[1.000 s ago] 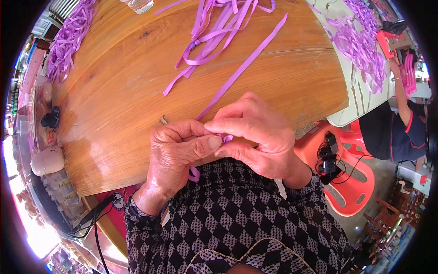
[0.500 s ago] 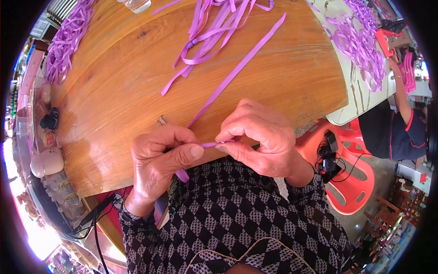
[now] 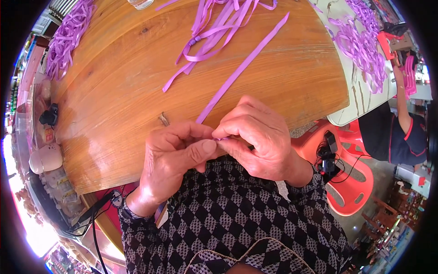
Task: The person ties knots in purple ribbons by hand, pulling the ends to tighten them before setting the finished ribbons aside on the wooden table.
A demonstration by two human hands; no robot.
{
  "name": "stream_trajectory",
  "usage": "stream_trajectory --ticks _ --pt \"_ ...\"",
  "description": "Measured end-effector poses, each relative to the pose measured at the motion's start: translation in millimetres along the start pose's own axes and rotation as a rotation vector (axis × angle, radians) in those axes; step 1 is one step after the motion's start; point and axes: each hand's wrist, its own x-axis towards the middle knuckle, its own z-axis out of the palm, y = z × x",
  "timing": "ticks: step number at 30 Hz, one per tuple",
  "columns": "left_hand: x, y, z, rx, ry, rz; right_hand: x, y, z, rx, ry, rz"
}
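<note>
Purple ribbon (image 3: 244,68) trailing across wooden table (image 3: 114,114), near part pinched in left hand (image 3: 171,153) and right hand (image 3: 262,139); probably featherlight, limp, slightly slippery, best taken flat between thumb and fingertip

Satin-like purple ribbon (image 3: 244,66) on a grained wooden tabletop (image 3: 114,73)
The ribbon looks like smooth cloth, softly glossy — the wood shiny, the red chair (image 3: 308,142) smooth plastic.
</note>
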Motion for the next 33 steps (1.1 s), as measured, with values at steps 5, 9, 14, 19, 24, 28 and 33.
stream_trajectory --ticks 5,9,14,19,24,28,33 --pt "7 -3 -5 -0.083 0.021 -0.062 2 -1 -2 0.011 -0.018 0.050" --pt "12 -11 -4 -0.164 0.108 -0.090 1 -2 -10 0.105 -0.030 0.163" --pt "13 -11 -5 -0.194 0.053 -0.153 -1 2 -7 0.061 0.030 0.112" --pt "12 -12 -6 -0.199 0.031 -0.129 -1 4 -7 0.015 -0.017 0.094" --pt "11 -16 -3 -0.141 0.091 -0.109 -2 0 -8 0.038 -0.032 0.144" --pt "11 -18 0 -0.140 0.118 -0.082 -3 1 -7 0.045 -0.019 0.141" --pt "12 -19 2 -0.139 0.145 -0.039 -3 2 -5 0.047 -0.003 0.108"
